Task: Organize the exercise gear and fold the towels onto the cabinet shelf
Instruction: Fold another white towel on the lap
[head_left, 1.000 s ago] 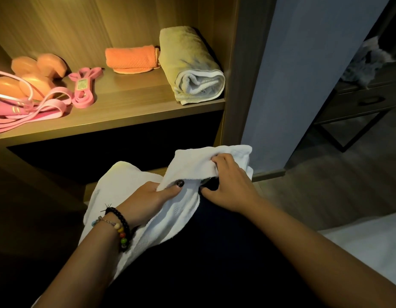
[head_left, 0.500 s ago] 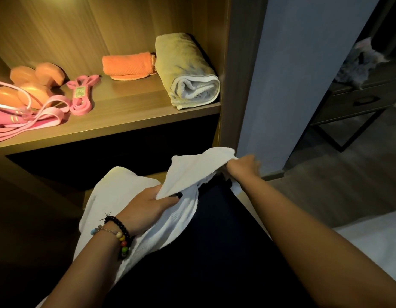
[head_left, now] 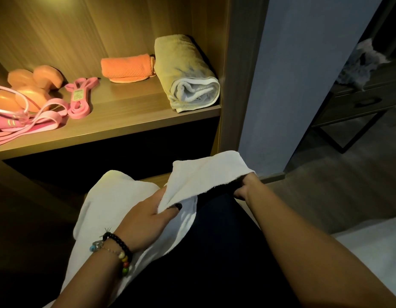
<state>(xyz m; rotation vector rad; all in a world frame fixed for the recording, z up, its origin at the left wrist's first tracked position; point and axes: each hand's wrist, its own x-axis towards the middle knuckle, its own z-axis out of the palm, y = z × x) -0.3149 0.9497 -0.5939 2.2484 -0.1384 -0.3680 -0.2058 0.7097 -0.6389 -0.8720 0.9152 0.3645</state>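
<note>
White terry cloth lies across my lap: the towel [head_left: 117,210] in hand, draped over my dark trousers [head_left: 214,263] below the cabinet shelf [head_left: 125,125]. My left hand [head_left: 145,221] pinches a folded edge of it between thumb and fingers. My right hand [head_left: 244,187] grips the far corner of the raised flap, fingers curled under the cloth; the fingertips themselves are hidden.

Procedure for this step, as I judge it: keep the flap taut between both hands, align its edge with the layer beneath, then lay it flat before making the next fold. Uneven corners would give a lopsided bundle that sits badly on the shelf. Most of the task appears done; this towel looks like the last loose item.

Surroundings, largest first. The shelf is lit and holds a rolled yellow towel [head_left: 183,70] at its right end, touching the cabinet side. Just beside it, toward the back, lies a small orange cloth [head_left: 125,67]. At the left sit pink bands [head_left: 37,121], a smaller pink loop [head_left: 80,98] and orange dumbbells [head_left: 32,85], the bands lying against the dumbbells.

Obstacles: free space remains on the shelf between the loop and the yellow towel, in front of the orange cloth. The finished fold should fit there without disturbing either neighbour.
</note>
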